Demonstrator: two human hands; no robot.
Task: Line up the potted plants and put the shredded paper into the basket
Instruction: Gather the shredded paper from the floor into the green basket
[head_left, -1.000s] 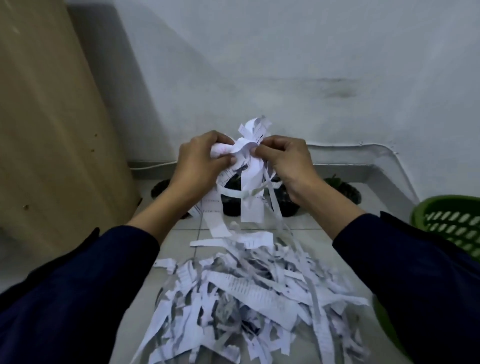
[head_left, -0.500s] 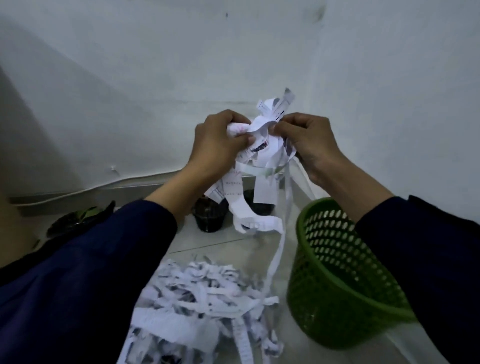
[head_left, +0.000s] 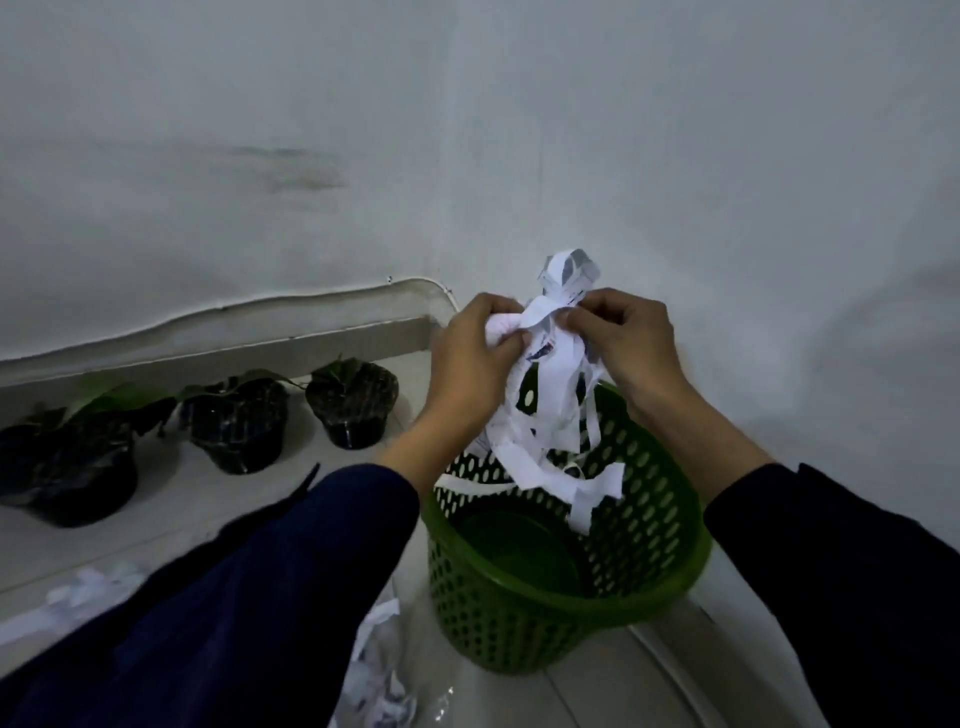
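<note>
Both hands grip one bundle of white shredded paper (head_left: 545, 415) directly above the green perforated basket (head_left: 649, 561). My left hand (head_left: 475, 358) clutches its left side and my right hand (head_left: 626, 340) pinches its right side. Long strips dangle down into the basket's mouth; its dark green bottom shows. Three potted plants in black pots stand in a row along the wall at left: the nearest (head_left: 67, 462), the middle (head_left: 236, 423) and the farthest (head_left: 353, 410). More shredded paper (head_left: 98, 582) lies on the floor at lower left, partly hidden by my left sleeve.
A white wall corner rises behind the basket, with a cable and a low ledge (head_left: 260, 338) along the left wall's base. Further paper scraps (head_left: 374, 691) lie on the tiled floor below my left arm. My dark blue sleeves fill both lower corners.
My view and both hands swung right from the floor pile. The paper bundle moved from beside the basket to directly over its opening, strips now hanging inside.
</note>
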